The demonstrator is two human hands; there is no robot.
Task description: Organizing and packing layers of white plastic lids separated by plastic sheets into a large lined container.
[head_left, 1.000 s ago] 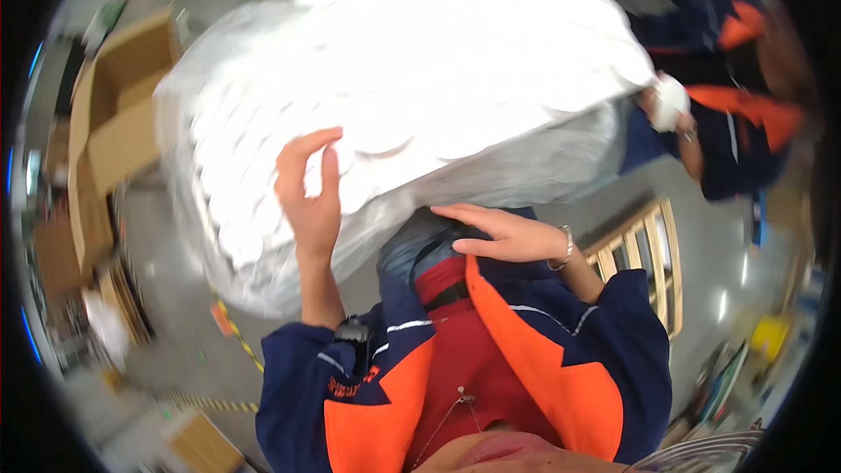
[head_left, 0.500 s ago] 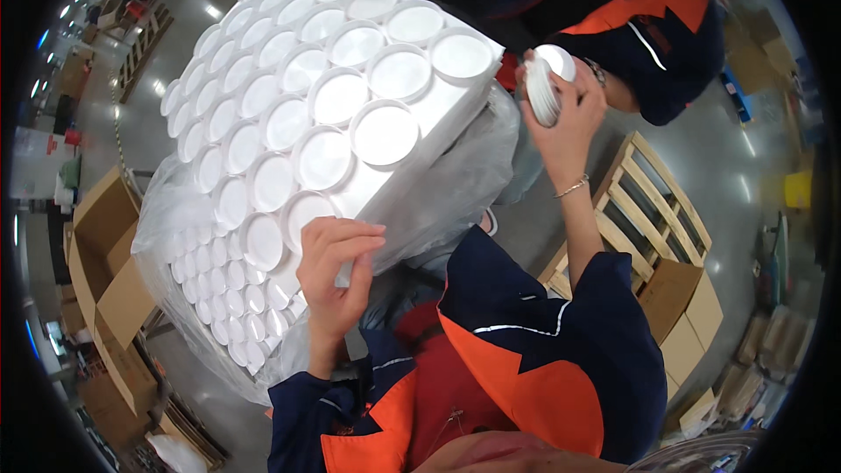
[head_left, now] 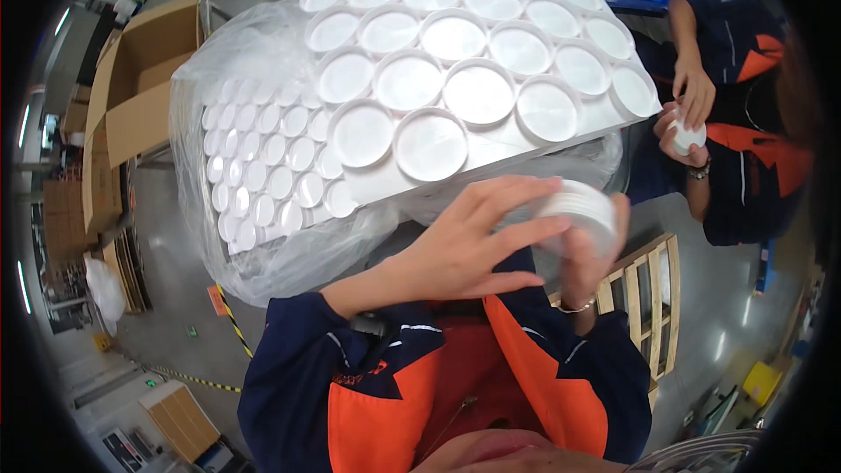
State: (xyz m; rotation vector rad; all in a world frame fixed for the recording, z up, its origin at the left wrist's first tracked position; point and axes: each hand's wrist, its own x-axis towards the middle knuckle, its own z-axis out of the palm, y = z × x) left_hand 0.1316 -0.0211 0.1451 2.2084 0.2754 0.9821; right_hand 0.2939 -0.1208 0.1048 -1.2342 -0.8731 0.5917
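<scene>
Two hands meet right of centre: the left hand (head_left: 464, 241), fingers spread across a stack of round white lids (head_left: 580, 207); the right hand (head_left: 585, 273) grips it. Probably light, stiff, slippery; hold around the rims. Beyond, upper centre, lie larger rows of lids (head_left: 480, 93).

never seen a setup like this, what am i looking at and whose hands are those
No machine here: those are a person's bare hands, filmed from a head-worn fisheye camera looking down, so edges bend. The right hand holds a stack of white round pieces; the left hand reaches across, fingers spread, blurred. Ahead, larger shallow white lids sit in rows on a white board, with smaller round pieces to the left and clear plastic sheeting around.
</scene>
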